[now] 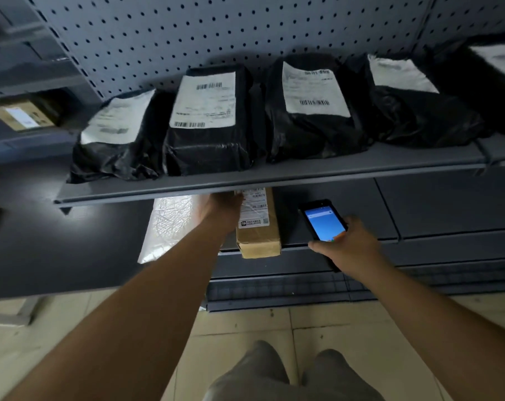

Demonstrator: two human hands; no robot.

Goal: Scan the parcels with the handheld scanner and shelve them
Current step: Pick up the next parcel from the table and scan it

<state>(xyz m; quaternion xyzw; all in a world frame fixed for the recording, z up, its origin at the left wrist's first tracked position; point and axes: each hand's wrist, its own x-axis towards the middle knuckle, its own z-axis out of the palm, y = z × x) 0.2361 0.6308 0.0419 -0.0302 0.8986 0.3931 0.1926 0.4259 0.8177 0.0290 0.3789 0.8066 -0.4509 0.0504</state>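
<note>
A brown cardboard parcel point(258, 230) with a white label lies on the lower shelf point(419, 241), its front end at the shelf's edge. My left hand point(221, 208) reaches under the upper shelf and rests on the parcel's left side; its fingers are hidden by the shelf above. My right hand point(345, 244) grips the black handheld scanner point(322, 219), whose lit blue screen faces up, just right of the parcel. A white bubble mailer point(166, 227) lies left of the brown parcel.
The upper shelf point(274, 176) carries several black poly-bag parcels point(208, 123) with white labels, against a perforated back panel point(216, 33). Another cardboard box point(22, 114) sits on a shelf at far left. Tiled floor point(332, 328) and my legs show below.
</note>
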